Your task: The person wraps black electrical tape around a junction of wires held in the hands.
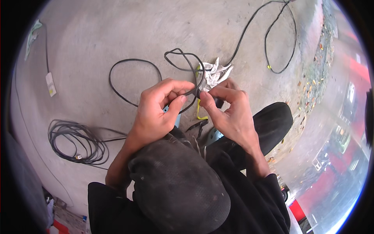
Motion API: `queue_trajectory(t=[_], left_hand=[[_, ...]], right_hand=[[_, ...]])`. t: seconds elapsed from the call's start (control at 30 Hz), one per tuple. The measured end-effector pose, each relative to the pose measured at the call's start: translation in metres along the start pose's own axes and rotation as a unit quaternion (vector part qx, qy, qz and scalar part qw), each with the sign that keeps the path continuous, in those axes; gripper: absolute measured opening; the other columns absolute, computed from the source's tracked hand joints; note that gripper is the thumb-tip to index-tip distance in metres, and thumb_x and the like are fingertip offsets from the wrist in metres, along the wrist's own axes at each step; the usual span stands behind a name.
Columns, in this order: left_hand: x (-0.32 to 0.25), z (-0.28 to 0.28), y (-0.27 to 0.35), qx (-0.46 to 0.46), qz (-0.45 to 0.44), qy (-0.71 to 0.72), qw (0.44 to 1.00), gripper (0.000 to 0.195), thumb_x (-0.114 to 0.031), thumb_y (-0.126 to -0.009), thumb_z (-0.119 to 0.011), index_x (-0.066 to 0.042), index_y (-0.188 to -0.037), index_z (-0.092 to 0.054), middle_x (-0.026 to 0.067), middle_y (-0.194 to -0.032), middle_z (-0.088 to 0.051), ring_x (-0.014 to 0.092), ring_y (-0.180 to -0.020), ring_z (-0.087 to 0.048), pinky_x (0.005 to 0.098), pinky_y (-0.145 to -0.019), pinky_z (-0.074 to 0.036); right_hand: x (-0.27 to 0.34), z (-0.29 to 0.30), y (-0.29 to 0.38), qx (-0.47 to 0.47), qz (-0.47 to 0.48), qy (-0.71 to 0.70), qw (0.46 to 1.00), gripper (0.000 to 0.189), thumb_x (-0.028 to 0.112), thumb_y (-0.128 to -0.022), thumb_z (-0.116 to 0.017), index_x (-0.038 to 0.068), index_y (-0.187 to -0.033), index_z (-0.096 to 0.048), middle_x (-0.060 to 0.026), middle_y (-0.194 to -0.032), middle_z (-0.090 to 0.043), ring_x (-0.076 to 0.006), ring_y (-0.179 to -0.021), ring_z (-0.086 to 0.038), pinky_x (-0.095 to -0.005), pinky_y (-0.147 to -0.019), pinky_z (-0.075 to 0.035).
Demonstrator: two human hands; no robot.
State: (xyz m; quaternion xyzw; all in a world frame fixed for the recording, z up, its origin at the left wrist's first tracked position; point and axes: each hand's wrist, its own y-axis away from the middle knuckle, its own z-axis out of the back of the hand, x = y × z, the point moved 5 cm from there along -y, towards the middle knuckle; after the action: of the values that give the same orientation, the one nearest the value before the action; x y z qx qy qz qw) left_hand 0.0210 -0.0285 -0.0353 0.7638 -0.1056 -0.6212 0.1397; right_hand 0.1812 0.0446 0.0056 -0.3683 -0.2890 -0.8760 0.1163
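Note:
My left hand (156,106) pinches a black cable (190,92) between thumb and fingertips. Close beside it, my right hand (233,108) grips a dark piece at the same spot on the cable; whether that is tape or the cable itself, I cannot tell. A dark object (218,103) shows partly behind the right fingers. Loops of the cable hang and lie around both hands. Just beyond them a crumpled white cloth or glove (214,74) lies on the floor. Below the hands are a yellow strip (199,111) and some black strips (200,125).
A coiled black cable (77,143) lies on the concrete floor (117,32) at left. Farther left is a white power strip (50,84) on a cord. Another cable loop (265,44) lies at upper right. Clear sheeting (327,140) borders the right side, near scattered leaves (309,87).

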Motion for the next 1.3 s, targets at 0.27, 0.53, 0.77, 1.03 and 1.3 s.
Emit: queue_trajectory(t=[0.27,0.53,0.77,1.03,1.3], left_hand=[[-0.018,0.005,0.0,-0.074,-0.085,-0.123,0.986,0.013,0.005,-0.088,-0.068,0.002,-0.101,-0.068,0.0101,-0.085,-0.067,0.014,-0.07,-0.065,0.0267,-0.061,-0.05],[-0.038,0.004,-0.002,-0.077,-0.234,-0.273,0.93,0.013,0.008,-0.083,-0.07,0.004,-0.095,-0.069,0.011,-0.076,-0.063,0.016,-0.061,-0.061,0.0275,-0.053,-0.045],[-0.041,0.007,0.001,-0.093,-0.265,-0.31,0.908,0.015,0.007,-0.081,-0.071,0.002,-0.095,-0.07,0.0089,-0.069,-0.064,0.015,-0.047,-0.054,0.028,-0.045,-0.04],[-0.041,0.011,0.008,-0.141,-0.258,-0.287,0.912,0.011,0.007,-0.083,-0.07,0.004,-0.093,-0.071,0.01,-0.071,-0.067,0.009,-0.051,-0.056,0.0252,-0.046,-0.041],[-0.017,0.008,0.0,0.039,0.039,0.027,0.998,0.017,-0.004,-0.095,-0.061,0.002,-0.111,-0.063,0.0021,-0.075,-0.063,0.004,-0.056,-0.052,0.0232,-0.049,-0.04]], right_hand=[[0.008,-0.007,0.002,-0.068,0.041,-0.045,0.996,0.029,0.019,-0.085,-0.075,-0.004,-0.072,-0.064,-0.0133,-0.067,-0.055,-0.0239,-0.071,-0.053,-0.0381,-0.063,-0.044],[0.016,-0.009,0.004,-0.106,0.066,-0.048,0.991,0.033,0.016,-0.083,-0.078,-0.004,-0.066,-0.057,-0.0092,-0.065,-0.051,-0.0206,-0.066,-0.046,-0.0356,-0.059,-0.038],[0.026,-0.014,0.009,-0.136,0.113,-0.058,0.983,0.028,0.009,-0.081,-0.077,-0.002,-0.066,-0.056,-0.0075,-0.065,-0.05,-0.0202,-0.067,-0.047,-0.0351,-0.058,-0.039],[0.025,-0.022,0.011,-0.126,0.125,-0.107,0.978,0.023,0.006,-0.08,-0.075,-0.002,-0.069,-0.056,-0.0072,-0.067,-0.054,-0.0214,-0.071,-0.049,-0.0354,-0.062,-0.04],[0.022,-0.014,0.012,-0.084,0.149,0.023,0.985,0.018,0.016,-0.081,-0.076,0.005,-0.077,-0.063,-0.004,-0.073,-0.061,-0.0241,-0.084,-0.053,-0.039,-0.082,-0.036]])
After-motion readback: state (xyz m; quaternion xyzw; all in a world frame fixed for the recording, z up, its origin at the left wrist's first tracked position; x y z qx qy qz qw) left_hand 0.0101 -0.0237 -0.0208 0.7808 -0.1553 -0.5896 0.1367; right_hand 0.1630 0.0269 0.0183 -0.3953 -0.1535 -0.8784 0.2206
